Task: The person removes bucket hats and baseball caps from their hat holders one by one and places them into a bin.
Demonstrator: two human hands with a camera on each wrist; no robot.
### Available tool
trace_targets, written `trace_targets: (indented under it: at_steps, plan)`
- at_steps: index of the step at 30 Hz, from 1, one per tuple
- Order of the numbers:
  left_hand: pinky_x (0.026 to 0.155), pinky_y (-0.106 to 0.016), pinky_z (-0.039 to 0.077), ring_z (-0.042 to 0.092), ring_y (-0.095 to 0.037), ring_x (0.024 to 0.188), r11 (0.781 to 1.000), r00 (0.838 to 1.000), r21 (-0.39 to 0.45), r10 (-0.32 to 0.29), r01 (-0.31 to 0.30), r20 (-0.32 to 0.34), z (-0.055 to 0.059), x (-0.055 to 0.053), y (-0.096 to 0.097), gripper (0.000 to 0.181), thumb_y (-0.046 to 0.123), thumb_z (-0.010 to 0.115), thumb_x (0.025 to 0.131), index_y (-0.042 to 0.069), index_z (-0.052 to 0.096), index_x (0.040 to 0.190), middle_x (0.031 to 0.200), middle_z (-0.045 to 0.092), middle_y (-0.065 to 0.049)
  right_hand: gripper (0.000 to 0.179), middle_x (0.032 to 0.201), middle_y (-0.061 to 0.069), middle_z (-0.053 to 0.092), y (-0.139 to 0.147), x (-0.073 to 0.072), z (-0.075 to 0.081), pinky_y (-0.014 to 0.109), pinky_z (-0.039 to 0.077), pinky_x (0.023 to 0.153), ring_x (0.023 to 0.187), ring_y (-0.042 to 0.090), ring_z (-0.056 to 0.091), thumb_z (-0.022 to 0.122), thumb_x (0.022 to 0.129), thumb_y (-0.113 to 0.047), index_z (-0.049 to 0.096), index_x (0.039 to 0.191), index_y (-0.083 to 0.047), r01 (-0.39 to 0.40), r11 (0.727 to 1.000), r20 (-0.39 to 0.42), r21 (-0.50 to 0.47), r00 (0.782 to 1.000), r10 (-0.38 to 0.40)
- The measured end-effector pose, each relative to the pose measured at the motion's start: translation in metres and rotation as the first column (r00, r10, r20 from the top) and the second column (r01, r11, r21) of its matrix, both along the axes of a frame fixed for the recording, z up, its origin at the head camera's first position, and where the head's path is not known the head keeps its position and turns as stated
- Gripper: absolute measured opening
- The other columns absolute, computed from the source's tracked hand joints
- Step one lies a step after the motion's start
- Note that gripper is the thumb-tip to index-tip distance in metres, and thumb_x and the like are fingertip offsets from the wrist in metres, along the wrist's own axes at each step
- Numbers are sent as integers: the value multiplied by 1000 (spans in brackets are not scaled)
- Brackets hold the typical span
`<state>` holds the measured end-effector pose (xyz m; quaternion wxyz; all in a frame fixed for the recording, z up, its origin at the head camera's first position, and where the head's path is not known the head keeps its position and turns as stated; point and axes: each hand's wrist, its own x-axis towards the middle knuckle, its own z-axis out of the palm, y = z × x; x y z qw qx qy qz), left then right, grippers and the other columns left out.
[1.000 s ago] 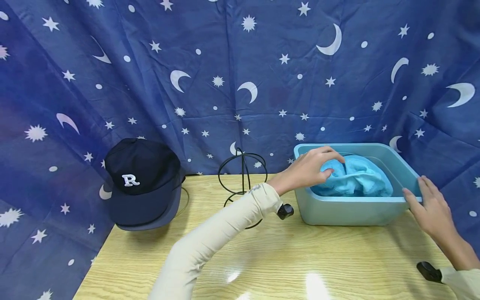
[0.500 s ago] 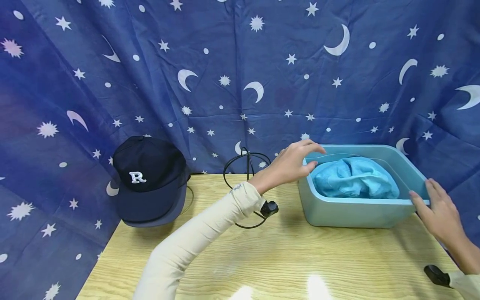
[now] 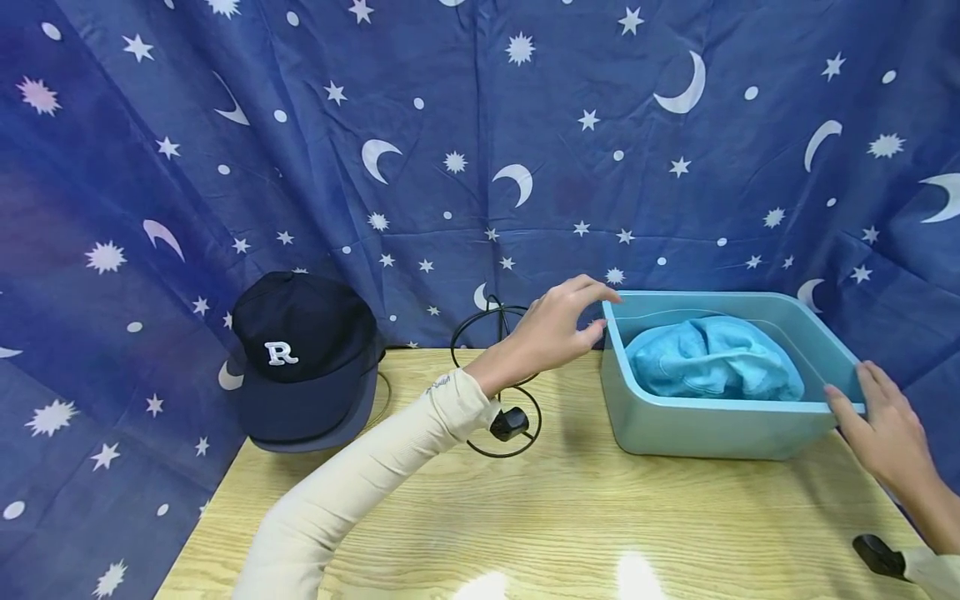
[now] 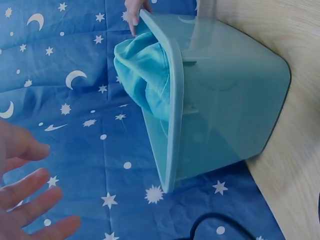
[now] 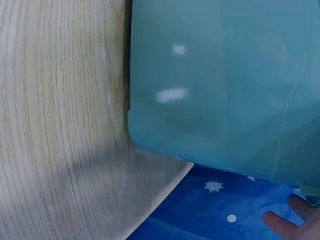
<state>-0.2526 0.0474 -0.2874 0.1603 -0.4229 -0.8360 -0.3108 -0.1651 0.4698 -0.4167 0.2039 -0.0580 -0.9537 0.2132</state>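
A crumpled light-blue cloth hat lies in a blue-green plastic bin at the right of the table. My left hand hovers just off the bin's left rim, holding nothing, thumb and fingers apart; the left wrist view shows its fingers spread beside the bin. At the bin's front right corner rests my right hand, thumb on the front rim and fingers over the right side. In the right wrist view only a couple of that hand's fingertips appear, below the bin wall.
A navy cap with a white letter R hangs at the left of the wooden table. A black wire stand stands mid-table, partly behind the left wrist. A blue star-and-moon curtain closes off the back and sides.
My left hand has drawn back leftward from over the light-blue hat to outside the bin's left rim. The hat stays in the bin, and my right hand remains at its corner.
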Motion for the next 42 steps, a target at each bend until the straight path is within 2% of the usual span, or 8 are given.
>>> trace_targets:
  at_steps: [5, 12, 17, 22, 24, 32, 38, 42]
  plan:
    - [87, -24, 43, 55, -12, 109, 999, 999, 15, 31, -30, -22, 2, 3, -14, 28, 9, 61, 87, 14, 64, 114, 115, 59, 1, 72, 149, 34, 6, -1, 0, -2, 66, 7, 104, 134, 55, 8, 36, 99, -36, 7, 146, 10, 1, 1000, 8, 1, 1000, -1]
    - [86, -23, 43, 55, -14, 107, 998, 998, 50, 49, -48, -26, 4, 4, -30, 25, 8, 62, 87, 11, 64, 112, 113, 60, -1, 72, 149, 35, 5, 0, 3, -1, 65, 5, 105, 134, 55, 7, 36, 99, -35, 7, 144, 13, 17, 1000, 0, 21, 1000, -17]
    - [85, -25, 44, 55, -14, 106, 996, 997, 61, 71, -70, -22, 7, 4, -45, 25, 9, 62, 88, 11, 64, 113, 113, 59, -1, 72, 149, 35, 5, 1, 2, -2, 65, 6, 104, 134, 55, 8, 35, 99, -35, 7, 144, 12, 1, 1000, 5, 16, 1000, -1]
    - [99, -27, 37, 53, -17, 114, 993, 996, 89, 85, -81, -40, 8, 8, -67, 24, 8, 63, 87, 10, 65, 111, 111, 60, -1, 72, 149, 35, 5, -2, 0, -4, 66, 5, 104, 134, 55, 7, 36, 99, -35, 7, 145, 12, -8, 1000, 14, 6, 1000, 8]
    - [101, -27, 36, 52, -17, 115, 991, 995, 107, 88, -83, -43, 8, 10, -75, 24, 7, 63, 86, 10, 65, 110, 110, 60, -1, 71, 149, 35, 5, -3, 0, -3, 66, 5, 104, 134, 55, 7, 36, 99, -34, 8, 144, 12, -3, 1000, 8, 6, 1000, 3]
    - [90, -31, 43, 55, -15, 105, 982, 990, 142, 133, -126, -39, 7, 16, -109, 24, 5, 65, 85, 10, 66, 108, 109, 61, -1, 72, 149, 34, 3, -7, -2, -2, 64, 4, 106, 134, 54, 6, 36, 98, -35, 7, 144, 13, -3, 1000, 13, 6, 1000, 3]
    - [92, -35, 43, 55, -18, 107, 977, 985, 152, 162, -151, -64, 7, 22, -132, 23, 5, 65, 84, 8, 66, 107, 109, 61, -3, 71, 150, 34, 5, -6, -2, 1, 62, 5, 107, 135, 54, 8, 35, 98, -34, 8, 144, 13, 4, 1000, -7, 4, 1000, -4]
    - [92, -36, 43, 55, -19, 108, 973, 979, 145, 194, -182, -67, 9, 24, -146, 24, 6, 65, 85, 7, 66, 109, 111, 61, -4, 72, 151, 32, 3, -3, -2, 3, 61, 2, 107, 136, 52, 5, 33, 98, -36, 5, 145, 11, 19, 1000, 14, 12, 1000, -19]
